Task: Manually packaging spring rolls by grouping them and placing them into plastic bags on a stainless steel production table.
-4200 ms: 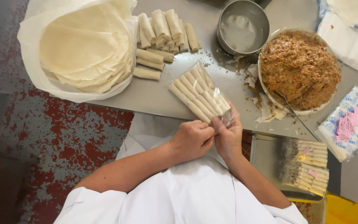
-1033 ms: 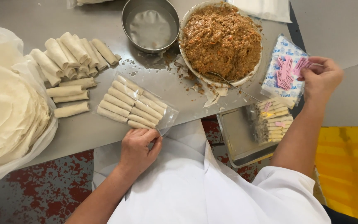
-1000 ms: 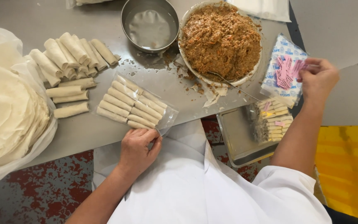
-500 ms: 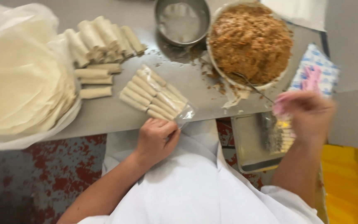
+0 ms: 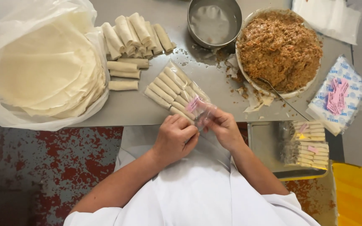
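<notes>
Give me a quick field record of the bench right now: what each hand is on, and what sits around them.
left hand: grips the near open end of the clear bag of rolls
right hand: pinches the same bag end, at a pink slip
loose rolls: piled behind the bag
wrappers: round stack in a white plastic bag, far left
filling bowl: heaped brown mince, spoon at its near rim
metal pan: beside the bowl
packed bags: stacked on a tray, lower right
pink slips: on a blue-and-white packet, right

right hand | back from label pile | pink label at bag
</notes>
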